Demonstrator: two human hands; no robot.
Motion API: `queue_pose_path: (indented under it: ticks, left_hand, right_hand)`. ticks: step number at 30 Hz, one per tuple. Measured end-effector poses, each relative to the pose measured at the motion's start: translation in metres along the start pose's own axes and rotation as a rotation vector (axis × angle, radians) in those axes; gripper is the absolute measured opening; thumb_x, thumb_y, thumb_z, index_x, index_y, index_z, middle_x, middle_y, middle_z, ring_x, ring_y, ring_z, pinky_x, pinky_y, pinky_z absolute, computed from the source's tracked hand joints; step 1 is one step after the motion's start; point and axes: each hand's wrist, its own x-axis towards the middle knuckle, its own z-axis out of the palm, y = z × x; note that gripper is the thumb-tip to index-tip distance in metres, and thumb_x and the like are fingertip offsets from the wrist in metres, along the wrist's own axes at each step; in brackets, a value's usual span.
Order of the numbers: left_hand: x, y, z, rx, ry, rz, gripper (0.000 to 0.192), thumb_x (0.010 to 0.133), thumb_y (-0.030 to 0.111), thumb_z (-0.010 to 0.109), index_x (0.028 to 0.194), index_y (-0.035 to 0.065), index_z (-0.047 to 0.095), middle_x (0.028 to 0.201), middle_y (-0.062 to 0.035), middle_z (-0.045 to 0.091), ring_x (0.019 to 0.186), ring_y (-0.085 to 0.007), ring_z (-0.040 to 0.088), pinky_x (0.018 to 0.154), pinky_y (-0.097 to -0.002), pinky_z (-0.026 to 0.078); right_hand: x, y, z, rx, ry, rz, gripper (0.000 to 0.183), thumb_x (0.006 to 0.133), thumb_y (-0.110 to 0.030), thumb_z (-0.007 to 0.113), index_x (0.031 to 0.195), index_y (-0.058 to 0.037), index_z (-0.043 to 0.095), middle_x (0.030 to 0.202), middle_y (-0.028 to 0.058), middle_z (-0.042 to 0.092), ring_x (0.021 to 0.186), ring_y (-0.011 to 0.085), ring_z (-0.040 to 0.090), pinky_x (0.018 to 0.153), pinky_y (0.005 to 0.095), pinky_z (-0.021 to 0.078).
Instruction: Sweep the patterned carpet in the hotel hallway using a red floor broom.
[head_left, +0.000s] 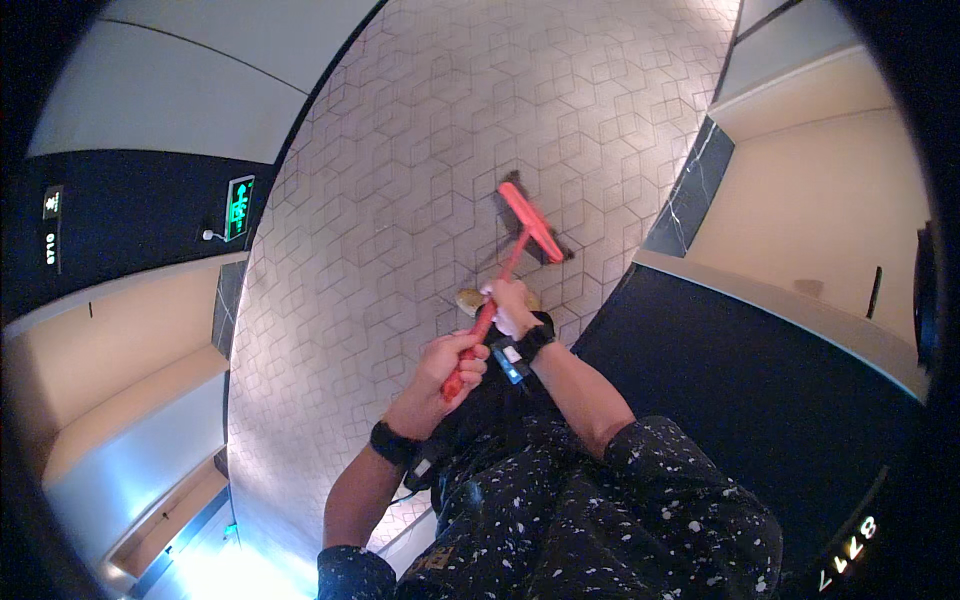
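Note:
Both of my hands grip the handle of a red broom (531, 223), which has a wide, straight head and dark bristles. Lower down, my left hand (454, 366) wraps the handle close to its end. Farther along, nearer the head, my right hand (510, 301) closes around the same handle. The broom head lies ahead of my feet on the patterned carpet (420, 165), set at a slant. A tan shoe (470, 301) shows partly beneath the handle; my hands and clothing hide much of my feet.
Corridor walls curve along both sides. At left are a lit green exit sign (240, 208) and a beige door recess (135, 300). To the right stand a dark wall panel (705, 352) and another beige door recess (810, 195). Bright light (232, 562) enters at lower left.

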Motion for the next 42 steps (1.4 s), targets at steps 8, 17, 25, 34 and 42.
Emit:
queue_pose_path:
  ticks: [8, 17, 25, 34, 42]
  left_hand:
    - [0.064, -0.052, 0.006, 0.241, -0.054, -0.282, 0.007, 0.087, 0.008, 0.042, 0.093, 0.0072, 0.040, 0.066, -0.0020, 0.045, 0.047, -0.0037, 0.038, 0.035, -0.0140, 0.031]
    - [0.077, -0.082, -0.048, 0.197, 0.143, -0.137, 0.007, 0.085, 0.007, 0.044, 0.089, 0.0061, 0.038, 0.067, -0.0029, 0.043, 0.046, -0.0029, 0.037, 0.034, -0.0131, 0.029]
    - [0.050, -0.091, -0.102, 0.131, 0.201, 0.193, 0.010, 0.085, 0.008, 0.046, 0.091, 0.0016, 0.041, 0.067, -0.0022, 0.044, 0.045, -0.0023, 0.034, 0.034, -0.0126, 0.028]
    - [0.000, -0.092, -0.095, 0.234, 0.178, 0.236, 0.008, 0.086, 0.009, 0.044, 0.091, 0.0045, 0.040, 0.066, -0.0012, 0.043, 0.043, -0.0018, 0.032, 0.032, -0.0130, 0.026]
    - [0.055, -0.098, -0.089, 0.324, 0.038, -0.198, 0.009, 0.090, 0.012, 0.040, 0.098, 0.0068, 0.040, 0.066, 0.0004, 0.041, 0.043, -0.0014, 0.032, 0.031, -0.0133, 0.026]
  right_hand:
    - [0.006, 0.039, -0.118, 0.266, 0.283, -0.019, 0.010, 0.065, -0.006, 0.057, 0.062, -0.0052, 0.047, 0.053, 0.0024, 0.045, 0.044, 0.0147, 0.043, 0.040, 0.0307, 0.0318]
    - [0.027, 0.089, -0.094, 0.129, 0.135, 0.042, 0.010, 0.065, -0.003, 0.056, 0.058, 0.0001, 0.050, 0.054, 0.0066, 0.048, 0.046, 0.0170, 0.048, 0.040, 0.0313, 0.0330]
    - [0.046, 0.141, -0.022, 0.155, -0.242, -0.027, 0.010, 0.066, -0.004, 0.055, 0.060, -0.0041, 0.048, 0.051, 0.0043, 0.044, 0.041, 0.0155, 0.041, 0.034, 0.0306, 0.0276]
    - [-0.002, 0.139, 0.010, 0.228, -0.220, -0.068, 0.013, 0.067, -0.007, 0.056, 0.058, -0.0040, 0.046, 0.051, 0.0028, 0.044, 0.039, 0.0155, 0.041, 0.033, 0.0316, 0.0267]
    - [0.031, 0.189, -0.106, 0.025, 0.154, -0.555, 0.009, 0.062, -0.005, 0.058, 0.062, -0.0029, 0.050, 0.056, 0.0038, 0.046, 0.048, 0.0152, 0.044, 0.042, 0.0300, 0.0327]
